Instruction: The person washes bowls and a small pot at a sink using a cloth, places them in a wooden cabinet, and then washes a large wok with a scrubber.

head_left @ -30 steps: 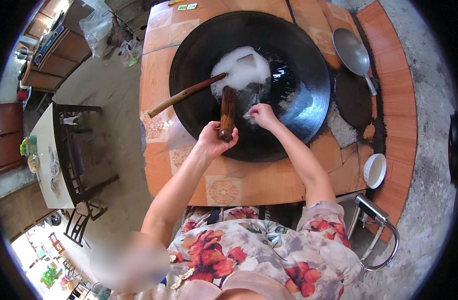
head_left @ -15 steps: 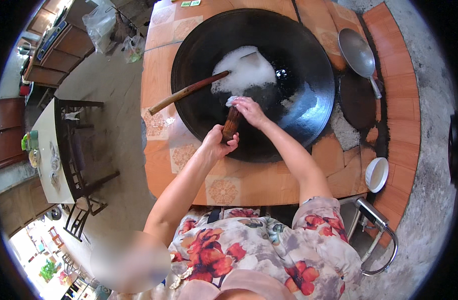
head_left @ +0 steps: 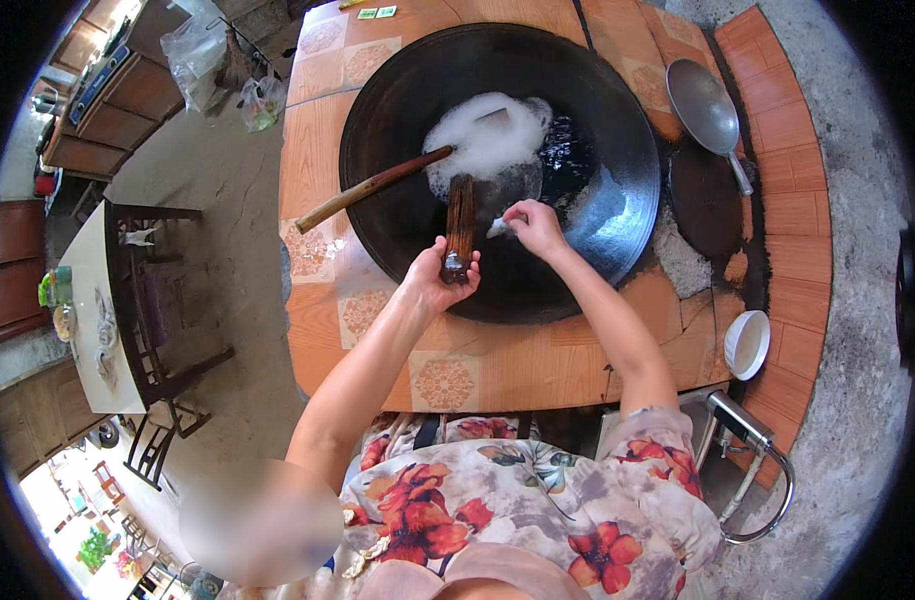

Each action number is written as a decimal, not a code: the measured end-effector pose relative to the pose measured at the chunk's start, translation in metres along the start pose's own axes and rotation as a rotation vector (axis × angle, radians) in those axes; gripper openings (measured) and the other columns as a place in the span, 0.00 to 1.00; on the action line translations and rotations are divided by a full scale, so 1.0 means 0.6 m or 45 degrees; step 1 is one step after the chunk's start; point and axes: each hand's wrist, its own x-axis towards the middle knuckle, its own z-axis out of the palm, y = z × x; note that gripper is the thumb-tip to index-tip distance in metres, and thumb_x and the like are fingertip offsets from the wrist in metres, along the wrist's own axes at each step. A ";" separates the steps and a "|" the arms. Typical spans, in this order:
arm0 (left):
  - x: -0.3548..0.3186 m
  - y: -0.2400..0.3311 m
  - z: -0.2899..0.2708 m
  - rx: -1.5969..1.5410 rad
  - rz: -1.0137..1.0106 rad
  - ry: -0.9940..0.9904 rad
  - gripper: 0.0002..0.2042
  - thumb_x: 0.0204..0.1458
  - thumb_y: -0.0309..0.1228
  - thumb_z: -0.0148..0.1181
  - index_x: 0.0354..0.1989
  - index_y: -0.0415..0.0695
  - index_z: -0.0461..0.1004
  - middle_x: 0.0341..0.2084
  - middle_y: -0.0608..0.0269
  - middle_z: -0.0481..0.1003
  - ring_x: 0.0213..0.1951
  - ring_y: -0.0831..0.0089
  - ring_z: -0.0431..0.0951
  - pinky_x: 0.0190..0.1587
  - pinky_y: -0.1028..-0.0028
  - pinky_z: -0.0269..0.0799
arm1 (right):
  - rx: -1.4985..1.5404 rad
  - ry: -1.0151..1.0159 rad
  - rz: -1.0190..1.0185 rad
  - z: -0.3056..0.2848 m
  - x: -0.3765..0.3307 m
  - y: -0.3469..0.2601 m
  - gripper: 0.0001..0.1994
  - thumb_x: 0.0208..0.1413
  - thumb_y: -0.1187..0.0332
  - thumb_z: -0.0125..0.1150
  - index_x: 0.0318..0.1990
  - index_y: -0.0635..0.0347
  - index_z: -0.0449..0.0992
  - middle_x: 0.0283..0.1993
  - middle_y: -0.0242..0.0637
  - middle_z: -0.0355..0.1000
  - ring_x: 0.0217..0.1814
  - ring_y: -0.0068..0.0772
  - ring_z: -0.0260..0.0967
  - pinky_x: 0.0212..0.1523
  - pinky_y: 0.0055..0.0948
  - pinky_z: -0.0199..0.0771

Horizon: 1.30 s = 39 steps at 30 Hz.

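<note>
My left hand (head_left: 443, 278) is wrapped round the lower end of a dark brown bamboo wok brush (head_left: 461, 215), held with its bristle end pointing away from me. To its right, my right hand (head_left: 537, 229) pinches a small whitish scrap (head_left: 498, 228), perhaps a cloth or scrubber, apart from the brush. Both are over the near part of a big black wok (head_left: 387, 120). White foam (head_left: 467, 125) and dark water lie in the wok. A wooden handle (head_left: 377, 185) rests across its left rim, its far end in the foam. A flat greyish piece (head_left: 494, 118) pokes out of the suds.
The wok is set into a tiled stove top (head_left: 317, 170). A metal ladle (head_left: 702, 105) and a dark round lid (head_left: 707, 200) lie at its right. A white bowl (head_left: 747, 345) sits near a chrome faucet (head_left: 742, 420). Leftward stands a table (head_left: 92, 330).
My right hand has come off the brush's top, moving right and nearer with the whitish scrap. The brush now stands uncovered in my left hand, turned slightly.
</note>
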 end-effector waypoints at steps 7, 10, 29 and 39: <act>0.037 -0.003 0.000 0.087 0.128 0.064 0.21 0.63 0.50 0.33 0.42 0.46 0.67 0.32 0.60 0.71 0.29 0.66 0.71 0.24 0.73 0.66 | 0.199 -0.059 -0.387 0.015 -0.059 -0.167 0.10 0.53 0.76 0.54 0.42 0.60 0.78 0.47 0.41 0.72 0.54 0.39 0.67 0.55 0.32 0.66; 0.037 0.009 -0.021 0.091 -0.007 0.148 0.24 0.62 0.54 0.34 0.42 0.43 0.66 0.30 0.57 0.70 0.27 0.67 0.70 0.22 0.74 0.65 | 0.146 -0.008 -0.446 0.074 0.001 -0.076 0.11 0.53 0.77 0.52 0.43 0.58 0.78 0.49 0.41 0.72 0.54 0.43 0.66 0.55 0.34 0.65; 0.016 0.008 -0.003 0.003 0.114 0.094 0.16 0.62 0.39 0.38 0.38 0.40 0.69 0.29 0.55 0.69 0.30 0.66 0.69 0.30 0.69 0.71 | 0.357 0.078 -0.002 -0.026 -0.054 -0.105 0.04 0.49 0.75 0.58 0.31 0.64 0.77 0.32 0.42 0.74 0.34 0.37 0.73 0.37 0.31 0.72; 0.019 -0.008 -0.006 0.130 0.172 0.180 0.18 0.64 0.47 0.35 0.40 0.46 0.64 0.31 0.59 0.66 0.28 0.64 0.68 0.22 0.72 0.67 | 0.147 -0.026 -0.352 0.081 0.026 -0.020 0.11 0.57 0.69 0.53 0.44 0.61 0.77 0.51 0.40 0.72 0.56 0.40 0.65 0.59 0.33 0.63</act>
